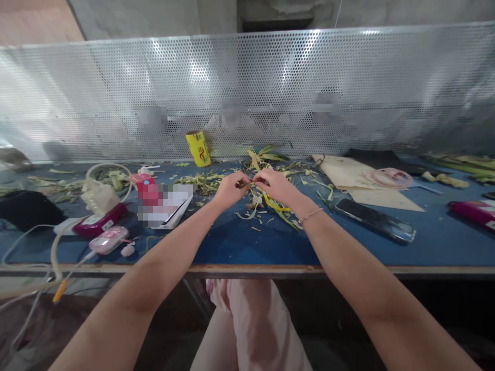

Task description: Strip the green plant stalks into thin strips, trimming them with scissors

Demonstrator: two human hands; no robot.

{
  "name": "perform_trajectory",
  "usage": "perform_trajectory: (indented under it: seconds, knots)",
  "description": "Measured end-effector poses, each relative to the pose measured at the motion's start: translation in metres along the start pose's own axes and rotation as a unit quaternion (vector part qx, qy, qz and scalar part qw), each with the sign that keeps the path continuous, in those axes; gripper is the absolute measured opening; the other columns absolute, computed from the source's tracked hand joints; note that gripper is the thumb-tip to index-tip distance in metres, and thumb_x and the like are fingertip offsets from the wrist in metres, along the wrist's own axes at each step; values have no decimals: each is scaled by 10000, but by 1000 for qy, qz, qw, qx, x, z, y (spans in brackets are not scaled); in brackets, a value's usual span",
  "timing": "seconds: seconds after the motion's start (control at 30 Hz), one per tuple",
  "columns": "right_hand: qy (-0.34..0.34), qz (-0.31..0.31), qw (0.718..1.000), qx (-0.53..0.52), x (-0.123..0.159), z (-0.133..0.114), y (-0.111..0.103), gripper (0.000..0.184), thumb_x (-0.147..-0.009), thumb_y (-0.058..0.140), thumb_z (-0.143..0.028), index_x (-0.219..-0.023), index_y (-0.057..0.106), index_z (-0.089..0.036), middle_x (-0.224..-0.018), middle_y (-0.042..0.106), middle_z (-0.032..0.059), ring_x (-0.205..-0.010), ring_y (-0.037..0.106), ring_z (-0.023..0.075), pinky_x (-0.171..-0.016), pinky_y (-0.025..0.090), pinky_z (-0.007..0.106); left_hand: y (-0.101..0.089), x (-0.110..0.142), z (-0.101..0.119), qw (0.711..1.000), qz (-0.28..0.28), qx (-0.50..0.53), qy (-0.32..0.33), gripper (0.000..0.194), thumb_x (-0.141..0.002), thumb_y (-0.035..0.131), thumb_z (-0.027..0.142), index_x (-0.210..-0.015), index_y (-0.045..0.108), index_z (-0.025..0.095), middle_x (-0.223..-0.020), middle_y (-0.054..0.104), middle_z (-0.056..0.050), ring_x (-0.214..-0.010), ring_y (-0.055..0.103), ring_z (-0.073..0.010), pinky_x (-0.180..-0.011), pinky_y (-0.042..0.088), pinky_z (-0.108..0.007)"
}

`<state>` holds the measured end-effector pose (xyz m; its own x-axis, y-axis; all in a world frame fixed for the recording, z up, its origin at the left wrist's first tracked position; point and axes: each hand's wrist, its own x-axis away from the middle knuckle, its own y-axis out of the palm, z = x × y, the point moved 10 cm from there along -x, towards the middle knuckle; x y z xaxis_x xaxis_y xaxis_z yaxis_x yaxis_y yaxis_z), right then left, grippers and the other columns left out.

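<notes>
My left hand and my right hand meet over the middle of the blue table, fingertips pinched together and nearly touching. Between them is a plant stem, pale yellow-green, that sticks up behind the fingers; its gripped part is mostly hidden. Long green leaves lie just beyond. Shredded plant scraps are scattered below my hands, with a yellow strip under my right hand. Another heap of peeled plant bits lies left of my left hand.
A yellow roll stands by the perforated metal screen. To the left are a white box, a pink device and cables. A dark phone, cardboard and a pink tape ring lie right.
</notes>
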<state>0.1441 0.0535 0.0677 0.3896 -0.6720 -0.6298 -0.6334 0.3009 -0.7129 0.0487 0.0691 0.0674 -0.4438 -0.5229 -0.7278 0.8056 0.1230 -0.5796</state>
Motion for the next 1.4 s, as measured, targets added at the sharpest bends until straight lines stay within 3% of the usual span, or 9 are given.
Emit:
perform_trajectory:
  seconds: [0.17,0.4,0.6,0.87,1.03,1.23,1.4]
  knots:
    - [4,2,1000,13,0,-4,0,104,-791,452,-154,-769,549,-182,-795,552,49,-752,506,157,-721,402,294,1,0,-2,1000,-7,7,-12,52,-728,570,189,-713,609,159,-777,666,-34,-668,578,-98,-616,474,-225]
    - [95,16,992,-83,0,16,3,35,-725,505,-195,-700,528,-188,-670,557,10,-637,516,136,-632,430,289,5,1,3,999,-27,-30,8,65,-725,572,174,-734,636,172,-758,678,-20,-664,594,-105,-626,474,-232]
    - [233,45,930,-281,8,43,9,48,-725,562,-221,-719,522,-195,-693,599,38,-631,595,158,-564,501,315,-3,0,12,998,10,-39,41,103,-709,561,100,-723,635,169,-833,693,-41,-778,627,-122,-683,493,-242]
    - [249,18,902,-352,9,43,22,112,-665,670,-207,-683,564,-176,-608,628,32,-599,628,144,-602,541,302,-3,1,18,995,8,-51,86,151,-738,540,106,-800,659,174,-818,687,-43,-773,620,-122,-722,485,-250]
    - [220,16,920,-323,4,47,26,78,-682,629,-166,-666,556,-185,-592,615,15,-570,614,143,-588,529,315,-1,1,17,996,-1,-38,77,157,-730,537,101,-790,660,178,-818,680,-44,-774,610,-124,-716,466,-245]
    - [140,18,981,-136,0,30,14,110,-754,488,-99,-704,535,-185,-649,590,20,-631,583,154,-664,473,339,7,0,11,998,-44,-29,38,129,-731,552,151,-787,664,180,-791,661,-40,-728,570,-121,-688,431,-246]
    - [74,30,996,-33,-1,9,5,109,-781,460,-110,-744,529,-185,-793,606,60,-800,560,181,-746,426,344,4,0,-6,997,-23,40,-64,101,-701,571,196,-735,662,166,-745,642,-32,-649,530,-104,-634,414,-235]
